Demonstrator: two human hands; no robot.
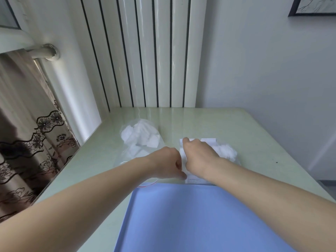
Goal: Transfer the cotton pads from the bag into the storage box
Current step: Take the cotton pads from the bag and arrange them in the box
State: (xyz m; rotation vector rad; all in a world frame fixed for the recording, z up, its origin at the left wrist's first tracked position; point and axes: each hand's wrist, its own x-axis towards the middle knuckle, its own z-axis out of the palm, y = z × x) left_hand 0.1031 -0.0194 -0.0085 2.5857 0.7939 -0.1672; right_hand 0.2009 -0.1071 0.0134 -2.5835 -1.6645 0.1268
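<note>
A clear plastic bag (140,140) of white square cotton pads lies on the pale green table (254,135), left of centre. Right of it sits a clear storage box (227,151) with a white label and white cotton inside. My left hand (167,164) is curled at the box's near left corner, its thumb pinching the edge there. My right hand (198,153) lies over the box's left end, fingers curled on its top edge. My hands and forearms hide most of the box.
A blue mat (200,219) covers the table's near part. A white ribbed radiator (145,51) stands behind the table against the wall. A patterned curtain (27,142) hangs at the left, past the table's left edge.
</note>
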